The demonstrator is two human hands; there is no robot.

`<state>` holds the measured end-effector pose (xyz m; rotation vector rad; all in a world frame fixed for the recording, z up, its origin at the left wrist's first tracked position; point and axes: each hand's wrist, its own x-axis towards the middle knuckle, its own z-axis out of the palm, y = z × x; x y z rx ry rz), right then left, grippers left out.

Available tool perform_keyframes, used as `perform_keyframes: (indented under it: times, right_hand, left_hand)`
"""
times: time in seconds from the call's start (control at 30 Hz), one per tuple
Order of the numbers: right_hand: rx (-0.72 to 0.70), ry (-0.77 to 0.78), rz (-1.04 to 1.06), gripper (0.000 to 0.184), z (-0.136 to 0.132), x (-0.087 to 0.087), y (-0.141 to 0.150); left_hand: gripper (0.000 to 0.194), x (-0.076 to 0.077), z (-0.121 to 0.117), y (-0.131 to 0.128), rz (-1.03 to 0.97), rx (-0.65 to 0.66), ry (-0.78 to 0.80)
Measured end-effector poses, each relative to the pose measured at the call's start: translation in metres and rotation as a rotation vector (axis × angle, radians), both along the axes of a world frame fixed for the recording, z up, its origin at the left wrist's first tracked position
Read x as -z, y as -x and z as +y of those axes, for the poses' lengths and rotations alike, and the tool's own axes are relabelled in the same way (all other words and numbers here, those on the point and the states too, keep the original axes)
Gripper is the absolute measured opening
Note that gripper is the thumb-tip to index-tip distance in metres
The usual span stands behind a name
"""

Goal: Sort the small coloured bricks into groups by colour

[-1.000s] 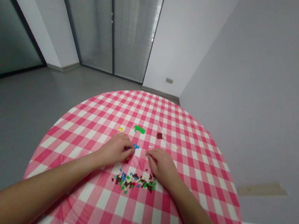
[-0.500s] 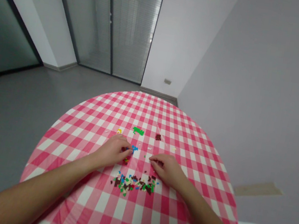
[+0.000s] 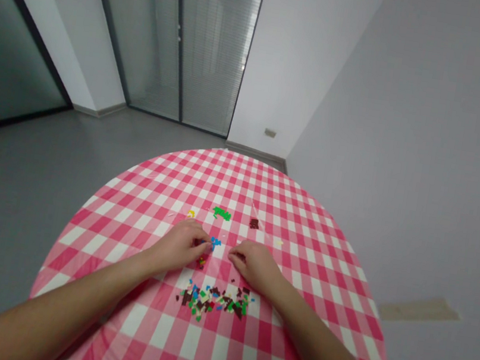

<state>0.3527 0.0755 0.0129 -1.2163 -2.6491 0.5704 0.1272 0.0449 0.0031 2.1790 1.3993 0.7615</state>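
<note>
A loose heap of tiny plastic bricks [image 3: 213, 300] lies on the pink-checked tablecloth [image 3: 142, 231], green, dark brown, blue, red and pale ones all mixed together. Farther across the cloth, well apart from the heap, sit small single-colour groups: a green cluster [image 3: 221, 214], a dark brown cluster [image 3: 254, 223], a blue cluster [image 3: 215, 242] and a few yellow pieces [image 3: 190, 213].

Round table [image 3: 55, 273] under a pink-and-white gingham tablecloth [image 3: 319, 315]. Small plastic bricks lie straight on the cloth: mixed-colour pile [image 3: 215, 301] at 6 o'clock, green bricks [image 3: 221, 214] at 12, dark brown bricks [image 3: 254, 223] at 1, yellow piece [image 3: 190, 213] at 11, pale piece [image 3: 278, 242] at 2, blue bricks [image 3: 215, 242] near centre, dark red bricks [image 3: 201, 262] just below those.
</note>
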Motion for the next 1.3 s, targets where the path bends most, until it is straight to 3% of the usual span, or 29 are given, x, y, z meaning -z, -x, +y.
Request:
perform_keyframes:
  times: [0.27, 0.47, 0.6, 0.7, 0.8, 1.03, 1.3]
  right_hand:
    - [0.112, -0.156, -0.066, 0.017, 0.034, 0.000, 0.013]
    - [0.198, -0.160, -0.078, 0.020, 0.066, 0.006, 0.021]
    - [0.178, -0.158, -0.040, 0.021, 0.071, 0.010, 0.025]
    - [0.176, -0.150, -0.002, 0.022, 0.069, 0.010, 0.023]
    - [0.177, -0.148, 0.056, 0.022, 0.059, 0.006, 0.016]
    - [0.164, -0.148, 0.129, 0.019, 0.022, -0.007, -0.007]
    - [0.177, -0.163, 0.283, 0.022, -0.005, -0.003, -0.026]
  left_hand:
    - [0.025, 0.004, 0.002, 0.002, -0.010, -0.002, -0.020]
    - [0.021, 0.002, 0.002, 0.003, -0.033, -0.002, -0.014]
    - [0.015, -0.006, 0.000, 0.009, -0.037, 0.146, 0.008]
    - [0.015, -0.014, -0.004, 0.017, -0.039, 0.368, 0.089]
    - [0.019, -0.020, -0.008, 0.023, -0.007, 0.483, 0.122]
    - [0.022, -0.020, -0.011, 0.023, 0.083, 0.560, 0.114]
    - [0.013, -0.012, -0.009, 0.019, 0.111, 0.594, 0.120]
